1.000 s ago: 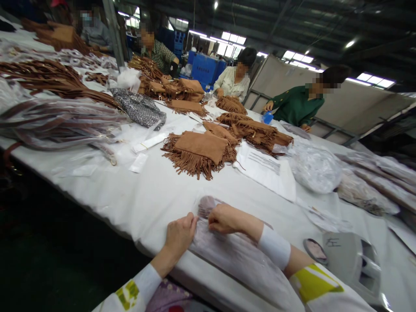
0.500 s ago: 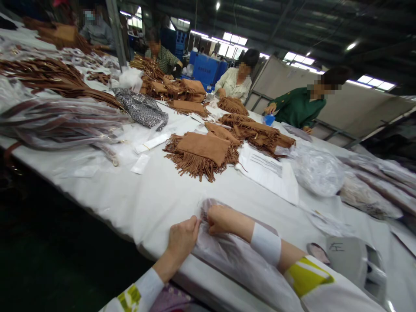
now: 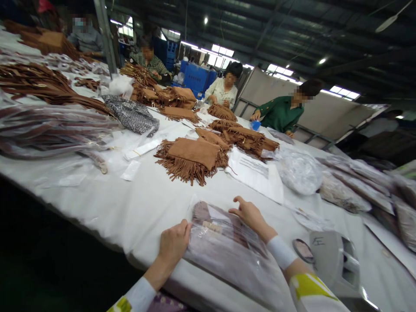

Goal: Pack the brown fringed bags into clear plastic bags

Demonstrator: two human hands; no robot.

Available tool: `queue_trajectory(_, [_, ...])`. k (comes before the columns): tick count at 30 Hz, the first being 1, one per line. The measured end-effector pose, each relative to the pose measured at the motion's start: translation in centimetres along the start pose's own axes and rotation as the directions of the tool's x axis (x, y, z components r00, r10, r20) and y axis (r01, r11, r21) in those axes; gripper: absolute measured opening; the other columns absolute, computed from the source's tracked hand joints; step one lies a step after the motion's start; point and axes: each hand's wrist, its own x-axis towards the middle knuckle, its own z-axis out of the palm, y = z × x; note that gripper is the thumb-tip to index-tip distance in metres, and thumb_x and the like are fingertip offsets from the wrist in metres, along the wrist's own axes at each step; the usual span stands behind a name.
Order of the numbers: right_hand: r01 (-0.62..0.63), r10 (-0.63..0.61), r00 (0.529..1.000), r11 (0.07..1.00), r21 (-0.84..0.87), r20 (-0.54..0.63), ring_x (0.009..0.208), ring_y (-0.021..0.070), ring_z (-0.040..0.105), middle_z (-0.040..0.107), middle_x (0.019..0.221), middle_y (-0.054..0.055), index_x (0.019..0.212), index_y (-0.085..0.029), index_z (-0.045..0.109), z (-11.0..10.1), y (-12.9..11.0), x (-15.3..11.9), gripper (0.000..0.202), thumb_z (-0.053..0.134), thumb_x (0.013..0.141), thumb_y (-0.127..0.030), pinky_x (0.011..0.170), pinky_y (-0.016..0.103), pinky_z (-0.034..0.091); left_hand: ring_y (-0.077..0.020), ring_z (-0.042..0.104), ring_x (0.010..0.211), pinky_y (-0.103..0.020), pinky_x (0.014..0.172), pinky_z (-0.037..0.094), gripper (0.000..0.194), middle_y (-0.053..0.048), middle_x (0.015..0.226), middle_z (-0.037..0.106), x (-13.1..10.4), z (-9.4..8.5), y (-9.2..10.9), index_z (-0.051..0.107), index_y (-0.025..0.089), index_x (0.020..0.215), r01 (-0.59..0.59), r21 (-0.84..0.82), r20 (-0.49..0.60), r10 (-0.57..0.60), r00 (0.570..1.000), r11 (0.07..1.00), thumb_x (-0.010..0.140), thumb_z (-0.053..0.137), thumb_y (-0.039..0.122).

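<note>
A clear plastic bag (image 3: pixel 234 264) with a brown fringed item inside lies flat at the front edge of the table. My left hand (image 3: pixel 174 242) is closed on the bag's left edge, thumb against the fingers. Above the bag's upper right part is my right hand (image 3: pixel 249 216), fingers apart and curved, holding nothing. Beyond the bag lies a brown fringed suede bag (image 3: pixel 194 152), beside a white printed sheet (image 3: pixel 255 171).
Strap bundles in plastic (image 3: pixel 52 128) cover the left side. A grey tape dispenser (image 3: pixel 334 260) stands at right, near bagged items (image 3: pixel 344 193). Several people work across the table (image 3: pixel 146 203), one in a green top (image 3: pixel 279 113).
My right hand has come out of the bag's opening and moved right, its fingers spreading. The bag now lies flatter, with its contents more visible. The camera view has shifted slightly right.
</note>
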Motion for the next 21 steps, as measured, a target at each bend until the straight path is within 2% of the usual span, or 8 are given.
queue_trajectory(2, [-0.065, 0.069, 0.994, 0.997, 0.038, -0.090, 0.075, 0.0222, 0.063, 0.068, 0.080, 0.007, 0.111, -0.018, 0.054, 0.4, 3.3, -3.1, 0.041, 0.047, 0.088, -0.050, 0.068, 0.031, 0.045, -0.0186, 0.067, 0.064, -0.025, 0.052, 0.034, 0.032, -0.002, 0.067, 0.068, 0.0, 0.2, 0.0, 0.057, 0.023, 0.081, 0.003, -0.011, 0.007, -0.003, 1.000, 1.000, 0.097, 0.034, 0.038])
queue_trajectory(3, [-0.082, 0.102, 0.980, 0.990, 0.115, -0.173, 0.077, 0.0221, 0.063, 0.068, 0.083, 0.007, 0.108, -0.018, 0.056, 1.1, 4.7, -4.8, 0.041, 0.045, 0.088, -0.052, 0.070, 0.032, 0.046, -0.0183, 0.066, 0.065, -0.025, 0.053, 0.035, 0.032, -0.001, 0.068, 0.068, 0.0, 0.3, -0.1, 0.057, 0.023, 0.081, 0.002, -0.025, 0.008, -0.002, 1.000, 1.000, 0.097, 0.034, 0.038])
queue_trajectory(6, [-0.060, 0.142, 0.916, 0.973, 0.223, -0.375, 0.096, 0.0262, 0.062, 0.067, 0.104, 0.013, 0.110, -0.018, 0.057, 4.3, 7.4, -9.0, 0.048, 0.042, 0.087, -0.057, 0.086, 0.040, 0.047, -0.0171, 0.067, 0.076, -0.025, 0.061, 0.042, 0.024, -0.003, 0.087, 0.069, -0.1, 0.7, -0.3, 0.057, 0.023, 0.098, 0.001, -0.096, -0.045, -0.006, 0.999, 0.995, 0.096, 0.038, 0.037])
queue_trajectory(9, [-0.096, 0.178, 0.877, 0.975, 0.200, -0.446, 0.111, 0.0291, 0.056, 0.061, 0.120, 0.016, 0.121, -0.017, 0.054, 8.1, 7.8, -10.9, 0.054, 0.039, 0.088, -0.056, 0.097, 0.047, 0.042, -0.0176, 0.066, 0.087, -0.025, 0.069, 0.046, 0.033, -0.006, 0.108, 0.066, 0.0, 1.0, -0.4, 0.048, 0.021, 0.122, 0.013, -0.144, -0.117, -0.030, 0.993, 0.990, 0.094, 0.042, 0.038])
queue_trajectory(12, [-0.171, 0.242, 0.844, 0.967, 0.188, -0.479, 0.116, 0.0281, 0.053, 0.058, 0.126, 0.015, 0.128, -0.016, 0.049, 10.4, 7.3, -10.9, 0.055, 0.034, 0.091, -0.054, 0.100, 0.047, 0.040, -0.0194, 0.066, 0.090, -0.027, 0.070, 0.047, 0.035, -0.008, 0.107, 0.067, 0.3, 1.0, -0.4, 0.047, 0.020, 0.124, 0.027, -0.122, -0.087, -0.038, 0.996, 0.992, 0.094, 0.042, 0.037])
queue_trajectory(16, [-0.206, 0.264, 0.811, 0.964, 0.167, -0.522, 0.116, 0.0281, 0.052, 0.058, 0.127, 0.016, 0.130, -0.013, 0.047, 10.4, 8.2, -11.0, 0.056, 0.032, 0.093, -0.053, 0.099, 0.045, 0.040, -0.0204, 0.067, 0.087, -0.027, 0.066, 0.045, 0.030, -0.008, 0.102, 0.070, 0.5, 0.7, -0.1, 0.050, 0.021, 0.121, 0.036, -0.044, -0.007, -0.036, 0.999, 0.998, 0.095, 0.041, 0.034])
queue_trajectory(21, [-0.266, 0.338, 0.734, 0.941, 0.209, -0.590, 0.113, 0.0292, 0.053, 0.058, 0.124, 0.020, 0.127, -0.011, 0.049, 10.1, 10.8, -13.3, 0.052, 0.031, 0.094, -0.047, 0.097, 0.047, 0.041, -0.0223, 0.069, 0.079, -0.028, 0.061, 0.046, 0.032, -0.009, 0.098, 0.072, 0.4, 0.4, 0.1, 0.049, 0.020, 0.122, -0.019, 0.098, -0.005, 0.019, 1.000, 0.995, 0.097, 0.035, 0.033])
